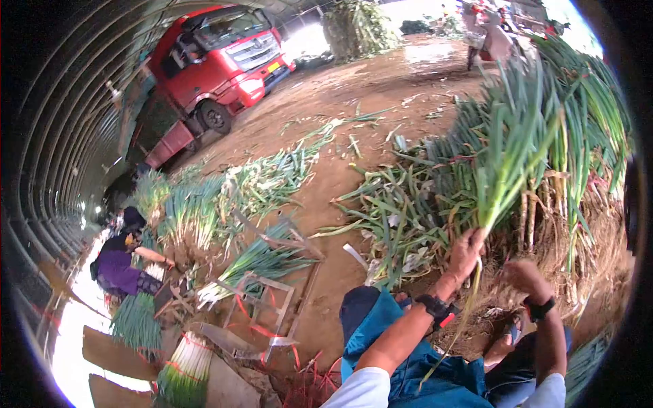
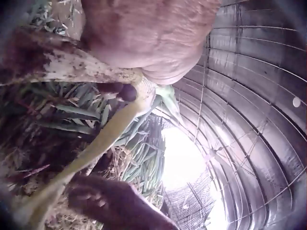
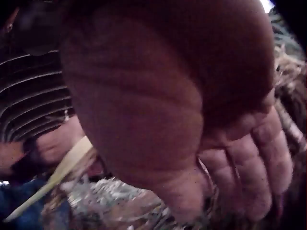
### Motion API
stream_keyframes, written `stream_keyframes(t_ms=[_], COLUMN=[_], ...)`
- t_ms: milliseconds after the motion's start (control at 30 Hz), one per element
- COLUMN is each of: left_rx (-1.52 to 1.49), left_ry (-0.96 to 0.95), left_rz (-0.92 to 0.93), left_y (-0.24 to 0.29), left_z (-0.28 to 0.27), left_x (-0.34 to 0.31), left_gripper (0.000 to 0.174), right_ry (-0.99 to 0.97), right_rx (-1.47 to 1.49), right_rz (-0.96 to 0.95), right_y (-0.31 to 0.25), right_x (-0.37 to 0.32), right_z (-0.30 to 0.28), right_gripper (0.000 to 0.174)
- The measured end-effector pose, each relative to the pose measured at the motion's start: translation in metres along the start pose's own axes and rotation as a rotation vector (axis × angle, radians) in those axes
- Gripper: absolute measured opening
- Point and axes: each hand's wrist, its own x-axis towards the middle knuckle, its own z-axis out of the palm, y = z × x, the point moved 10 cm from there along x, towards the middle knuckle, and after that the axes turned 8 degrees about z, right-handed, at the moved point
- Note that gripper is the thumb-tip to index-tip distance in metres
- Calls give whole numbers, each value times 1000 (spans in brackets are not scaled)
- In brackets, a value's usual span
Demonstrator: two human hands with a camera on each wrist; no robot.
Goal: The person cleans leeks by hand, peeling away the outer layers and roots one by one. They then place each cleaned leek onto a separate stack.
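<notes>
Right of frame centre: left hand point(image 1: 464, 258) grips green onions point(image 1: 502, 173) near base, leaves up; yellowed leaf point(image 2: 104, 137) dangling below. Right hand point(image 1: 527, 279) just beside, fingers bent; cannot tell whether holding anything.

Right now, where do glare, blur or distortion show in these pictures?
Head: fisheye bending, black corners, the red truck tilted; left wrist: the daylight opening glares white; right wrist: the right hand is shadowed and slightly blurred.

Daylight glares through the opening point(image 2: 184, 158); the head view bends the roof point(image 1: 58, 136) inside black corners; the right hand point(image 3: 175, 115) is dimly shadowed.
</notes>
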Motion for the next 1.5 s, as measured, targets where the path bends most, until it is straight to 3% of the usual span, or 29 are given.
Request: stream_keyframes(t_ms=[67, 100, 133, 167, 200, 233, 267, 300, 400, 433, 533, 567, 667, 733, 800, 833, 933, 967, 1033, 1067, 1200, 1233, 1267, 1333, 1400, 1433, 1467, 1500], left_rx=[-68, -48, -28, 152, 102, 112, 121, -26, 168, 283, 369, 409, 591, 589, 612, 753, 559, 624, 697, 732, 748, 884, 970, 850, 720, 704, 521, 325], left_ry=[-3, -46, -96, -51, -204, -183, -162, -236, -26, 37, 43, 115, 225, 187, 202, 199, 198, 195, 128, 91, 36, 121, 217, -33, -171, -129, -166, -294], left_rz=[125, 124, 125, 236, 88, 116, 145, -8, 168, 363, 253, 252, 338, 207, 65, 218, 113, 121, 98, 79, -282, -155, 101, 43, 433, 560, 588, 289], left_y=[9, 0, -5, 1, -12, -8, -5, 0, 9, 23, 4, 5, -6, -25, -55, -82, -64, -57, -96, -114, -147, -130, -91, -9, 46, 54, 34, 19], left_z=[9, 18, 28, 30, 44, 45, 47, 47, 18, 12, 5, 1, 1, 3, -2, 0, -8, -16, -34, -39, -106, -116, -114, -76, -16, 7, 28, 39], left_x=[-8, -13, -17, -23, -29, -30, -31, -30, -12, -10, -6, -10, -15, -9, -2, 4, -8, -14, -26, -32, -59, -65, -59, -36, -34, -42, -45, -43], left_gripper=[34, 35, 35, 37, 41, 42, 44, 45, 44, 40, 34, 27, 24, 24, 24, 26, 29, 30, 32, 33, 41, 49, 58, 67, 69, 65, 53, 46], right_ry=[-30, 117, 159, 240, 324, 418, 355, 348, 360, 373, 299, 299, 314, 469, 374, 501, 504, 489, 550, 585, 796, 804, 812, 754, 785, 859, 694, 675], right_rx=[1641, 1197, 1434, 1580, 1724, 1728, 1757, 1806, 1785, 1748, 1616, 1616, 1675, 1538, 1618, 1637, 1649, 1708, 1724, 1783, 1882, 1875, 1872, 1911, 1952, 1978, 2015, 2017], right_rz=[-9, -97, -252, -179, -100, -53, -42, -27, -58, -76, 68, -50, -54, -95, -4, -23, -61, -91, -120, -30, -46, 8, 62, -18, -68, -82, -205, -139], right_y=[16, -6, -37, -16, 5, -7, 2, -2, -28, -39, -54, -57, -55, -52, -25, -41, -27, -17, -17, 20, 78, 98, 127, 133, 145, 140, 121, 119], right_x=[-8, 0, -2, 10, 22, 20, 35, 38, 40, 37, 29, 36, 31, 21, 29, 10, 6, 6, -11, -5, -17, -16, -12, -6, 4, 3, 6, 9], right_z=[-42, -81, -107, -91, -73, -83, -66, -62, -70, -76, -67, -63, -59, -73, -57, -85, -97, -100, -133, -121, -146, -143, -135, -137, -139, -143, -149, -147], right_gripper=[64, 78, 78, 74, 72, 61, 52, 50, 48, 49, 49, 49, 49, 50, 50, 47, 46, 41, 25, 24, 20, 20, 19, 17, 16, 19, 20, 21])
